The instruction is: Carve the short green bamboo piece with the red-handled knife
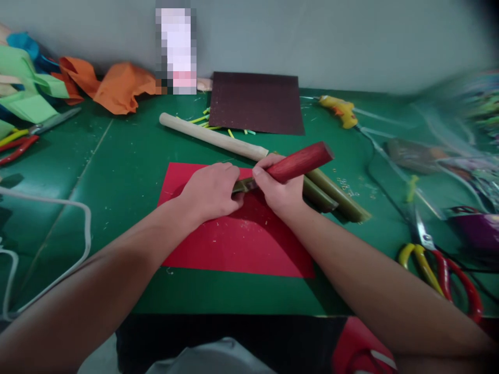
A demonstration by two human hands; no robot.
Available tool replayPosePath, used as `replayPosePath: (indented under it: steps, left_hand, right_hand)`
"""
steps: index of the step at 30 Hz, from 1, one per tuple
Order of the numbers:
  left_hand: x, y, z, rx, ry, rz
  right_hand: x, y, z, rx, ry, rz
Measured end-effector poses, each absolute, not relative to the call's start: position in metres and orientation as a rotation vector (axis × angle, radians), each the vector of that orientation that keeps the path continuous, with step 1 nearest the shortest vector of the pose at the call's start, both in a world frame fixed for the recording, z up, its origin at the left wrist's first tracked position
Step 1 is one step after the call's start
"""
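Observation:
My left hand [212, 191] is closed in a fist over the near end of an olive-green bamboo piece [242, 185] above a red sheet [237, 239] on the green table [128, 171]. My right hand [278, 189] grips a tool with a dark red handle [300, 162], its blade end meeting the green piece between my hands. Two more olive-green bamboo strips [337, 197] lie just right of my right hand. A pale wooden rod [212, 136] lies diagonally behind my hands.
A dark maroon sheet [257, 102] lies at the back, a yellow glue gun [339, 110] to its right. Orange [117, 85] and green paper scraps pile at back left. Scissors [440, 265] with yellow-red handles lie at right, others at far left [23, 136]. A white cable [74, 208] loops at left.

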State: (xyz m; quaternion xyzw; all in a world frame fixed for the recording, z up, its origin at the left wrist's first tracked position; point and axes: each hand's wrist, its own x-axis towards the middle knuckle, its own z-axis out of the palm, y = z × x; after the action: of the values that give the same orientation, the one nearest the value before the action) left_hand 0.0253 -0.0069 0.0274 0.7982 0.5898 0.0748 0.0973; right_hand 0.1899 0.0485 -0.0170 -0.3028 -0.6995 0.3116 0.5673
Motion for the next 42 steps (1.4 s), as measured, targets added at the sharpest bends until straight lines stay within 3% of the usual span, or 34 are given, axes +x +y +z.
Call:
replayPosePath:
  steps: [42]
  left_hand:
    - [0.029, -0.008, 0.023, 2.248, 1.758, 0.322]
  right_hand:
    - [0.192, 0.038, -0.009, -0.801, -1.587, 0.808]
